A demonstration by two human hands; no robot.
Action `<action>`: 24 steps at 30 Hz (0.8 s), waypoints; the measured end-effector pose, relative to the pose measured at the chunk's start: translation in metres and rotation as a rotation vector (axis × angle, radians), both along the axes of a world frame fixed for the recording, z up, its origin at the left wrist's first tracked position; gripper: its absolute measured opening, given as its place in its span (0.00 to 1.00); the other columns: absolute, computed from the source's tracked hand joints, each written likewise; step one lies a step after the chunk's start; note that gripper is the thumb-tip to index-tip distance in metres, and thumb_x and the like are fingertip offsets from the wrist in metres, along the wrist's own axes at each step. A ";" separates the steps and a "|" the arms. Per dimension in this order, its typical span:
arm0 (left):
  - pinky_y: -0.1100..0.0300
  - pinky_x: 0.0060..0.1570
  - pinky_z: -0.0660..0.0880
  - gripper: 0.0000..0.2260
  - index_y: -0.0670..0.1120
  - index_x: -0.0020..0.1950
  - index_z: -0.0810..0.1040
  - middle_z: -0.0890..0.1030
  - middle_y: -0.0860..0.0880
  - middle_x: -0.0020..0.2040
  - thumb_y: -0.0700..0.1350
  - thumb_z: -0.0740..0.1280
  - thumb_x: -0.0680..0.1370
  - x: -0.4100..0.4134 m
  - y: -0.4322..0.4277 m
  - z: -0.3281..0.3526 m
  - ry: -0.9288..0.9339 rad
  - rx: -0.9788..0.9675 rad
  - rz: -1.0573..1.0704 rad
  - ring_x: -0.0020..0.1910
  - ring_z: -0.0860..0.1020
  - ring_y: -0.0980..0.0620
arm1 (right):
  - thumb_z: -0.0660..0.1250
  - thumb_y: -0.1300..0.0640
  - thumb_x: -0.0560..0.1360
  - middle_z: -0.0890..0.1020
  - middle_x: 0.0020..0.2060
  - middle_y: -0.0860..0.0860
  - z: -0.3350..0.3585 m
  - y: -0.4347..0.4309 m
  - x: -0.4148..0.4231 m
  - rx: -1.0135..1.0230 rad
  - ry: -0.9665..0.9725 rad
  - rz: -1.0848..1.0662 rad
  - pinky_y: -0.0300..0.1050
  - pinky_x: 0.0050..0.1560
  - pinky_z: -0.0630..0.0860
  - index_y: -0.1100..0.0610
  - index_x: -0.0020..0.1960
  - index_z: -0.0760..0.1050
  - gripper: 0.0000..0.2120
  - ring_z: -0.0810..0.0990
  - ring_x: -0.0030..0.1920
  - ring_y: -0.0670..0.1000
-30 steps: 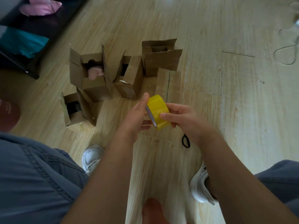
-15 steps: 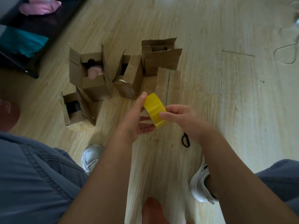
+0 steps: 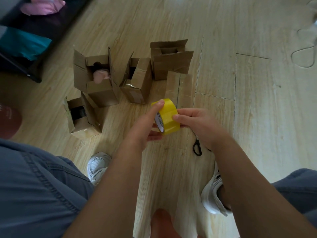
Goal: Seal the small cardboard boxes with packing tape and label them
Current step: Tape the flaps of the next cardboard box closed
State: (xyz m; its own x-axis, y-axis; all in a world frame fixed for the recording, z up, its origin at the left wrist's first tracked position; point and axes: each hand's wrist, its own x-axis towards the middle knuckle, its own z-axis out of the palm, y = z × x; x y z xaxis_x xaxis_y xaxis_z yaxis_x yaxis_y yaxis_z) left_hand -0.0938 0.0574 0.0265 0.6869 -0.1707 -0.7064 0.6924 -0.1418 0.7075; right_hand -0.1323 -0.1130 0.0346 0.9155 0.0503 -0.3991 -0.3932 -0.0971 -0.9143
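Note:
A yellow roll of packing tape (image 3: 169, 115) is held in the air between both hands. My left hand (image 3: 145, 129) grips it from the left, thumb on the top rim and fingers under it. My right hand (image 3: 195, 124) holds its right side, thumb pressed on the outer face. Several small cardboard boxes stand on the wooden floor beyond. One open box (image 3: 101, 93) holds something pink. Another (image 3: 139, 86) leans with a flap up. A third (image 3: 169, 66) has loose flaps. A closed box (image 3: 180, 88) shows clear tape. A low open box (image 3: 82, 117) sits at the left.
Black-handled scissors (image 3: 197, 148) lie on the floor under my right wrist. My two white shoes (image 3: 97, 165) (image 3: 212, 194) and grey trouser legs frame the near floor. Dark furniture (image 3: 34, 40) with pink and teal cloth stands at the back left. A cable (image 3: 305, 54) lies far right.
The tape roll has turned in my hands, its printed inner core now facing me. My left thumb moved onto the top rim. The boxes have not moved.

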 end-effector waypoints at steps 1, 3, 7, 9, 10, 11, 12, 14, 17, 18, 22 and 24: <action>0.50 0.51 0.81 0.26 0.51 0.62 0.77 0.82 0.44 0.53 0.67 0.64 0.74 0.000 0.000 0.000 0.006 0.015 0.004 0.52 0.82 0.46 | 0.67 0.59 0.80 0.87 0.51 0.50 0.001 0.001 0.000 0.010 0.001 -0.006 0.55 0.65 0.77 0.56 0.60 0.82 0.11 0.85 0.54 0.51; 0.48 0.54 0.80 0.26 0.51 0.62 0.77 0.82 0.44 0.54 0.68 0.65 0.73 0.001 0.000 -0.002 0.012 0.048 0.015 0.52 0.82 0.45 | 0.66 0.62 0.80 0.87 0.50 0.50 0.003 0.004 0.000 -0.007 -0.007 -0.022 0.53 0.62 0.79 0.54 0.59 0.83 0.11 0.86 0.52 0.50; 0.46 0.54 0.79 0.33 0.49 0.67 0.75 0.80 0.44 0.58 0.70 0.66 0.71 0.003 -0.002 -0.004 0.008 0.094 0.041 0.54 0.81 0.45 | 0.67 0.63 0.77 0.87 0.45 0.50 0.004 0.012 0.000 -0.129 -0.035 -0.085 0.50 0.55 0.82 0.52 0.52 0.85 0.09 0.86 0.47 0.48; 0.44 0.56 0.79 0.37 0.48 0.67 0.75 0.80 0.44 0.59 0.72 0.67 0.68 0.003 -0.005 -0.005 -0.014 0.109 0.048 0.56 0.80 0.45 | 0.69 0.60 0.76 0.87 0.42 0.49 0.004 0.015 0.000 -0.217 -0.060 -0.116 0.50 0.53 0.83 0.51 0.48 0.85 0.07 0.86 0.45 0.47; 0.44 0.55 0.79 0.38 0.48 0.66 0.76 0.80 0.44 0.59 0.73 0.68 0.67 0.003 -0.005 -0.007 -0.026 0.116 0.054 0.56 0.80 0.45 | 0.69 0.59 0.75 0.87 0.40 0.48 0.005 0.016 0.001 -0.249 -0.068 -0.128 0.51 0.52 0.83 0.50 0.47 0.85 0.07 0.85 0.44 0.47; 0.44 0.54 0.79 0.38 0.47 0.66 0.76 0.81 0.44 0.58 0.73 0.68 0.66 0.002 -0.007 -0.006 -0.032 0.120 0.062 0.55 0.81 0.45 | 0.69 0.58 0.74 0.86 0.39 0.48 0.005 0.017 0.000 -0.266 -0.075 -0.141 0.52 0.51 0.83 0.50 0.46 0.85 0.07 0.85 0.43 0.48; 0.45 0.54 0.80 0.39 0.47 0.65 0.77 0.81 0.44 0.57 0.73 0.68 0.65 0.002 -0.007 -0.005 -0.031 0.122 0.068 0.55 0.81 0.45 | 0.69 0.58 0.74 0.86 0.38 0.49 0.005 0.018 0.000 -0.276 -0.083 -0.154 0.53 0.50 0.83 0.50 0.45 0.86 0.07 0.85 0.43 0.49; 0.44 0.54 0.80 0.43 0.47 0.65 0.77 0.81 0.44 0.57 0.74 0.68 0.60 0.002 -0.008 -0.006 -0.025 0.119 0.078 0.54 0.81 0.45 | 0.69 0.59 0.73 0.86 0.37 0.50 0.006 0.019 0.000 -0.299 -0.101 -0.167 0.57 0.49 0.83 0.49 0.41 0.85 0.08 0.85 0.42 0.52; 0.43 0.55 0.79 0.46 0.47 0.65 0.77 0.82 0.44 0.56 0.76 0.68 0.56 0.001 -0.009 -0.006 -0.035 0.109 0.092 0.54 0.81 0.45 | 0.68 0.60 0.73 0.85 0.35 0.52 0.005 0.020 0.000 -0.340 -0.126 -0.170 0.59 0.46 0.82 0.50 0.41 0.85 0.08 0.84 0.41 0.56; 0.43 0.56 0.79 0.47 0.47 0.64 0.78 0.82 0.45 0.56 0.76 0.69 0.54 0.001 -0.009 -0.006 -0.039 0.108 0.092 0.54 0.81 0.45 | 0.68 0.60 0.73 0.85 0.35 0.52 0.005 0.020 0.000 -0.354 -0.132 -0.173 0.59 0.45 0.82 0.51 0.41 0.85 0.08 0.84 0.41 0.56; 0.43 0.50 0.82 0.47 0.47 0.64 0.77 0.82 0.44 0.56 0.75 0.70 0.54 0.000 -0.009 -0.004 -0.010 0.086 0.113 0.52 0.82 0.43 | 0.66 0.63 0.73 0.84 0.34 0.52 0.003 0.021 -0.001 -0.405 -0.164 -0.187 0.58 0.43 0.81 0.54 0.43 0.85 0.10 0.83 0.39 0.56; 0.43 0.48 0.82 0.48 0.48 0.65 0.77 0.81 0.43 0.56 0.75 0.70 0.52 0.000 -0.009 -0.002 0.012 0.073 0.126 0.52 0.83 0.42 | 0.65 0.65 0.73 0.85 0.35 0.52 0.002 0.019 -0.002 -0.398 -0.168 -0.188 0.58 0.44 0.82 0.53 0.42 0.85 0.12 0.84 0.39 0.55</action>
State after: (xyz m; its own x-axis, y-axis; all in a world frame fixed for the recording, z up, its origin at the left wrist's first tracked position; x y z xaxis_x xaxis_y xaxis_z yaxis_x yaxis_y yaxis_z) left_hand -0.0938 0.0485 0.0244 0.6913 -0.0313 -0.7219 0.7161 -0.1036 0.6903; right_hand -0.1341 -0.0938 0.0368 0.9477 -0.2494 -0.1992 -0.2873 -0.3945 -0.8728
